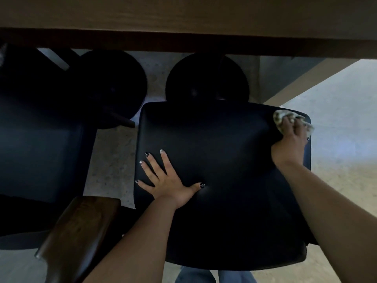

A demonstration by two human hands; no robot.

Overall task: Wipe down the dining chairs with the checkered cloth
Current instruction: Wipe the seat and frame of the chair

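The black padded seat of the dining chair (220, 180) fills the centre of the head view, its far edge lying just short of the wooden table (183, 15) that spans the top of the view. The left hand (165, 180) lies flat on the seat near its left edge, fingers spread and straight, thumb out to the right, gripping nothing; the nails are painted dark and light. The right hand (289, 139) is at the far right corner of the seat, fingers curled over the checkered cloth (285, 117), which is bunched beneath them and pressed against the seat surface; part of the cloth protrudes beyond the fingertips toward the corner. Both forearms are bare and reach in from the near edge. A second chair (38, 152) with a dark seat stands to the left, apart from the first, with a wooden backrest rail (81, 231) showing at its near side. Two round black discs (207, 78) sit on the pale floor (344, 127) under the table, beyond the seats. Blue trouser fabric (195, 275) shows below the near edge of the seat
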